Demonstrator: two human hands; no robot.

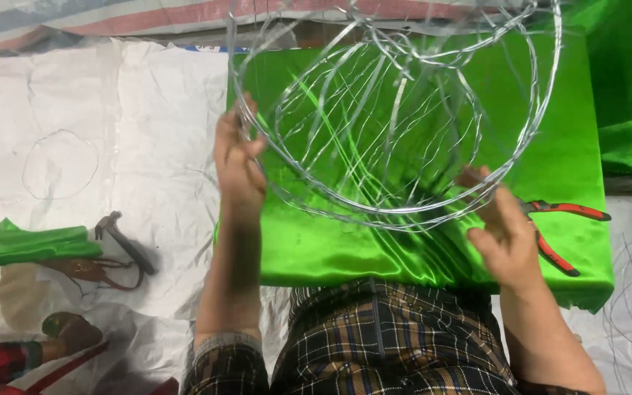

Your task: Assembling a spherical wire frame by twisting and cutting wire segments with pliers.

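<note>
We grip the round wire frame (396,110) at opposite sides of its rim, left hand (237,162) and right hand (502,234) fingers clenched on it, holding it steady above the green satin cloth (316,241), red-handled pliers (561,230) just beyond our right fingers.

A wire frame (396,110) hangs over a cloth (330,241), 1 hand (239,164) at its left, 1 hand (502,230) right. Pliers (561,234) lie on the cloth's right; a hammer (126,241) lies well left.
</note>
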